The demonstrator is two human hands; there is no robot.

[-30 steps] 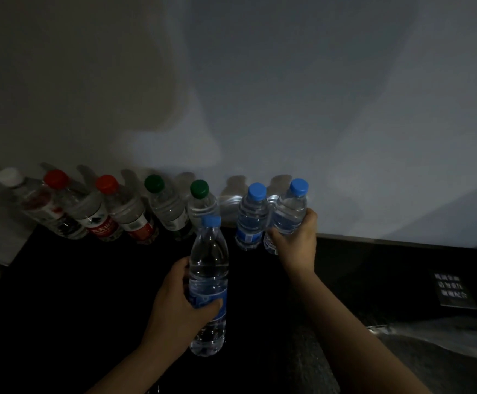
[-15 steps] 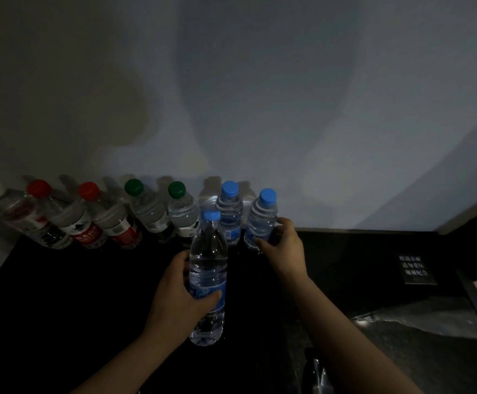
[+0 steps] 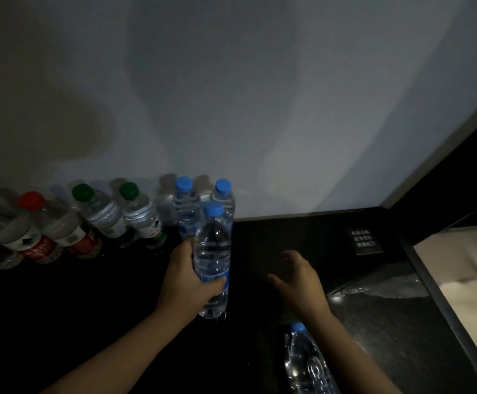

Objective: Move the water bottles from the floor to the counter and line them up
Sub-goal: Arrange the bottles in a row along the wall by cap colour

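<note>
Black and glossy, the worktop (image 3: 61,308) carries a row of water bottles along the foot of a pale wall (image 3: 260,109). The left hand (image 3: 187,282) grips the held bottle (image 3: 212,260), a clear one with a blue cap and a blue label. It is upright, with the fingers (image 3: 213,281) curled round its lower half. I cannot tell whether its base touches the worktop.

Just behind the held bottle, against the wall, stand the left blue bottle (image 3: 187,206) and the right blue bottle (image 3: 226,199), close side by side. The held bottle's cap and shoulder cover part of the right one. Left of the held bottle the row runs on with the near green-capped bottle (image 3: 142,214), the far green-capped bottle (image 3: 103,211) and the near red-capped bottle (image 3: 61,226). Last comes the far red-capped bottle (image 3: 15,234), its cap cut by the frame edge.

Right of the held bottle and apart from it, the right hand (image 3: 297,277) hovers over the worktop. Its fingers are loosely spread and it has hold of nothing.

Below and right of the held bottle, the lower bottle (image 3: 306,362), also blue-capped, shows beside the right forearm, which covers part of it. What it rests on is too dark to tell. Further right of the held bottle, beyond the right hand, a small dark sign (image 3: 364,241) lies on the worktop, its pale writing too small to read.
</note>
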